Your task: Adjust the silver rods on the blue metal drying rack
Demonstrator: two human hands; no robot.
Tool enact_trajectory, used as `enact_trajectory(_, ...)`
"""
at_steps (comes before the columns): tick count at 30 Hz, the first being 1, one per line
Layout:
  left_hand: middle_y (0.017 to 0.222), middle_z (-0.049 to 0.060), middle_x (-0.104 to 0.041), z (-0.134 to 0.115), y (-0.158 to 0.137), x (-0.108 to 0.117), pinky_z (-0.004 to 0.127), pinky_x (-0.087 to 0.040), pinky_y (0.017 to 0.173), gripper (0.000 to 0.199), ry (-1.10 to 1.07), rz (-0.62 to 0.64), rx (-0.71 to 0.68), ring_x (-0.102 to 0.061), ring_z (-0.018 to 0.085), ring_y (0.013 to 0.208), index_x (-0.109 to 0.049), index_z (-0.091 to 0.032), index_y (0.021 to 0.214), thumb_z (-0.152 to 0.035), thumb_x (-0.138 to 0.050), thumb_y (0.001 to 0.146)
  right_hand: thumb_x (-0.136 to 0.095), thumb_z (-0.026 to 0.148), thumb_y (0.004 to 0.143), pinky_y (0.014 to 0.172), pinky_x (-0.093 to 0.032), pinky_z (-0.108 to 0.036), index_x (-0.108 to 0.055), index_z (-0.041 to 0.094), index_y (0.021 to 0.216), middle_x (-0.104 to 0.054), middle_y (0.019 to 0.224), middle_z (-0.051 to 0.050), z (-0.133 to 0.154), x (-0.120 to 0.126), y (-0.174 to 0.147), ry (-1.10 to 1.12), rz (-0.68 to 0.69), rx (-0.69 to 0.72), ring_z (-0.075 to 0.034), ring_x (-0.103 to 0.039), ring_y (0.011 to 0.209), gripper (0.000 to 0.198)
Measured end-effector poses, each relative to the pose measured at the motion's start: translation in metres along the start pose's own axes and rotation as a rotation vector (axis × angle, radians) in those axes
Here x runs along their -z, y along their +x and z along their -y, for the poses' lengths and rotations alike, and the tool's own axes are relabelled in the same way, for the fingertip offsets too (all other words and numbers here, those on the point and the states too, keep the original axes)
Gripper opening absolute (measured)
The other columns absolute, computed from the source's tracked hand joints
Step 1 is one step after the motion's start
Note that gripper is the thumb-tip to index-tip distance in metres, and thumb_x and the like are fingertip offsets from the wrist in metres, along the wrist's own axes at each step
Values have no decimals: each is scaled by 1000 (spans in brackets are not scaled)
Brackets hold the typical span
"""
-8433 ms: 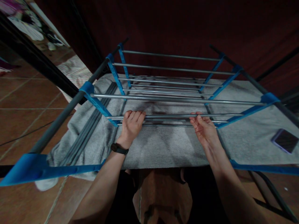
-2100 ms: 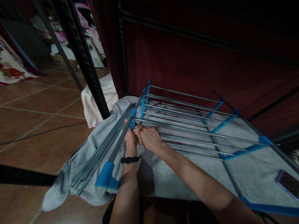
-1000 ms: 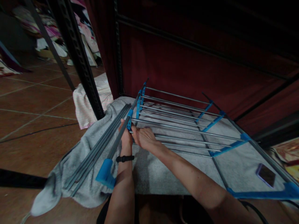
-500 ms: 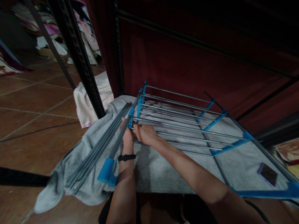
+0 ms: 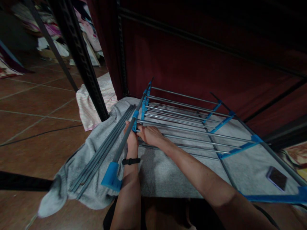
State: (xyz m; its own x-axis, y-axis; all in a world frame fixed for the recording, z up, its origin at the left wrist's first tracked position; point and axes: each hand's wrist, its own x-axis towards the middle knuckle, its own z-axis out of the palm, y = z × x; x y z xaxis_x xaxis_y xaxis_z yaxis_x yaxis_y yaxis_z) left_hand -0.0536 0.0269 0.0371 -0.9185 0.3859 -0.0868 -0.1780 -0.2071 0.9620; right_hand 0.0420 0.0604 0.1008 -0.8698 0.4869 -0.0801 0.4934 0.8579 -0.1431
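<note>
A drying rack (image 5: 201, 131) of thin metal rods and blue plastic brackets lies on a grey blanket. My left hand (image 5: 131, 138), its wrist in a black band, is closed at the blue bracket (image 5: 134, 124) on the rack's left side pole (image 5: 122, 144); the pole hides part of the fingers. Close beside it, my right hand (image 5: 151, 135) is closed around the end of a thin rod where it meets that bracket. Its fingertips are partly hidden. A blue corner foot (image 5: 111, 177) caps the near end of the pole.
Several loose grey tubes (image 5: 103, 153) lie on the blanket (image 5: 168, 182) left of the rack. A phone (image 5: 277, 179) rests at the right. A black metal post (image 5: 80, 59) stands at the left, and a dark red curtain (image 5: 182, 64) hangs behind.
Both hands stay at the same bracket, with hardly any shift in the fingers. The whole view has moved very slightly.
</note>
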Motion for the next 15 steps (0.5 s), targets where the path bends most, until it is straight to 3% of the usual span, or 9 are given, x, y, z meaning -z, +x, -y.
enact_trajectory(15, 60, -2, -44, -8, -3, -1, 27, -45, 65, 43, 3, -2, 4, -44, 13, 66, -46, -20, 59, -29, -45, 101, -33, 37, 105, 89, -54, -42, -39, 18, 148, -76, 107, -15, -1, -1, -4, 0, -16, 31, -30, -73, 103, 47)
